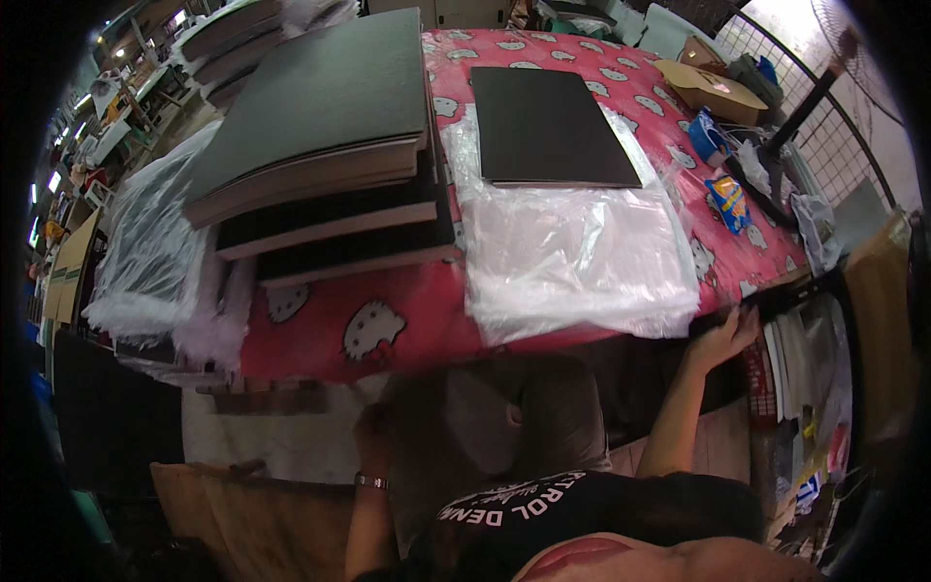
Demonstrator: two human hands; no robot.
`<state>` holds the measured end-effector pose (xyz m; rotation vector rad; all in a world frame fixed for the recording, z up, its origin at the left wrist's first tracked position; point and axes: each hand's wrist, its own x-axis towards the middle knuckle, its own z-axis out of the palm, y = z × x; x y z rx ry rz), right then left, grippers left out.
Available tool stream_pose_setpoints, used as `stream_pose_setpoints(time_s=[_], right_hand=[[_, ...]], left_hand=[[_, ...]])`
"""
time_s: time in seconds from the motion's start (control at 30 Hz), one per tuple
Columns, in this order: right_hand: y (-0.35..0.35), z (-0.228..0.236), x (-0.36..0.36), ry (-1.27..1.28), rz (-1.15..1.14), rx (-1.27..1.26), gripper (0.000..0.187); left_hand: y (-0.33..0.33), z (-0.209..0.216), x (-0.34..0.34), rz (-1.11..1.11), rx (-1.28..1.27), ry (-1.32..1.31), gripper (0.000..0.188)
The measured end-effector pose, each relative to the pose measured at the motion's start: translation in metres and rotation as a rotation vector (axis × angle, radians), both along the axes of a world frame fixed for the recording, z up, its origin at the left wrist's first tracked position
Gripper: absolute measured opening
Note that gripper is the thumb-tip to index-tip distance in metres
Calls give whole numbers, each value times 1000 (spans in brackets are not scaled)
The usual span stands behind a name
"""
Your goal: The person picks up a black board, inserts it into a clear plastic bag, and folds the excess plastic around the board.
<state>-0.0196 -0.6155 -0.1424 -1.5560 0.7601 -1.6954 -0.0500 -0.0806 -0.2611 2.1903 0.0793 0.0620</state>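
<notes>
My right hand (727,339) is at the front right edge of the table, its fingers apart and reaching up to the edge, with nothing seen in them. Low in front of my lap, my left hand (375,434) is dark and smeared, and its fingers cannot be made out. A thin black booklet or board (553,126) lies flat on a stack of clear plastic sleeves (582,257). To its left rises a tall pile of black-covered books or sheets (320,107), set in uneven layers. More crumpled clear plastic (155,242) lies left of the pile.
A pink patterned cloth (378,325) covers the table. At the right are a blue and orange packet (729,204), an open cardboard box (713,92) and a dark stand (800,107). Another stack in plastic (228,44) stands at the far left. A crate (763,383) sits below right.
</notes>
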Motion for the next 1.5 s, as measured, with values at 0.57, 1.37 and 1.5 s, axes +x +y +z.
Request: stream_pose_setpoints(time_s=[0.57,1.37,1.5], right_hand=[[292,233,130,497,625,-1464,51],[215,177,-61,263,1474,-216,90],[188,58,-54,110,1572,372,78]], left_hand=[[47,149,-43,94,-369,-461,14],[-50,109,-46,47,-513,-564,90],[-51,84,-27,-134,-822,-245,88]])
